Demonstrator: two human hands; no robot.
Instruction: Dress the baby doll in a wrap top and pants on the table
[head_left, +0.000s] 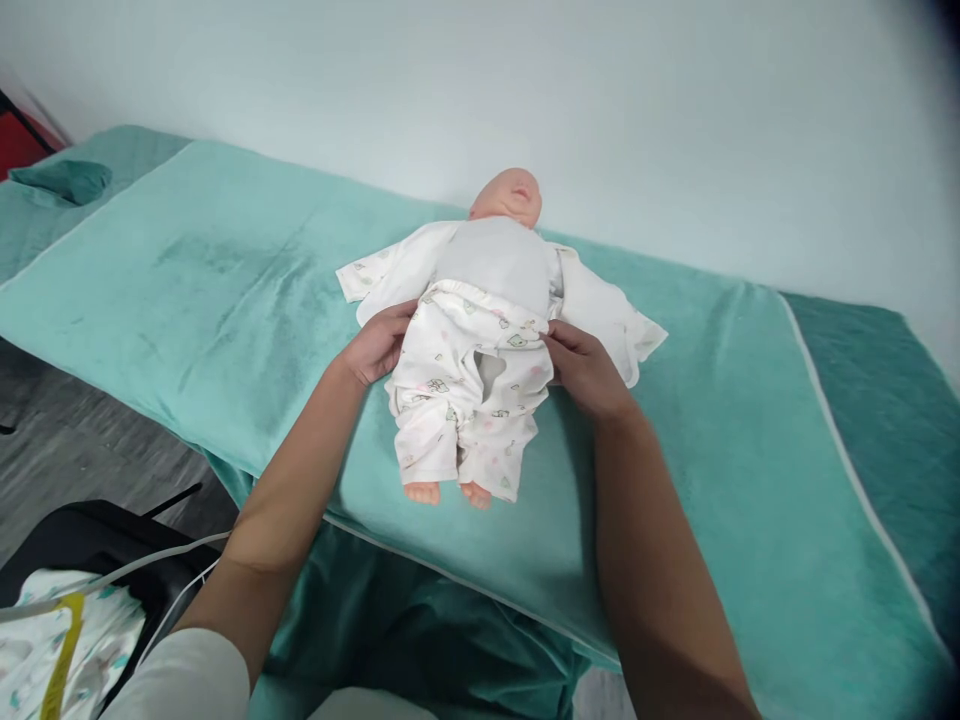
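Note:
A baby doll (511,195) lies on its back on the green-covered bed, head toward the wall. It wears white printed trousers (450,345), whose crotch has an open slit. The white jacket (420,255) is spread open under its arms, leaving the grey torso (495,258) bare. On the left, my left hand (381,343) has its fingers closed at the side of the trousers below the waistband. Opposite it, my right hand (585,368) pinches the trousers' other side near the hip. Both feet (422,492) stick out of the trouser legs.
A green cover (247,290) with pale piping lies over the bed, against a plain wall (420,90). At lower left stands a black chair (105,535) holding white printed cloth (112,640). A pale cable (157,555) crosses beside my left forearm.

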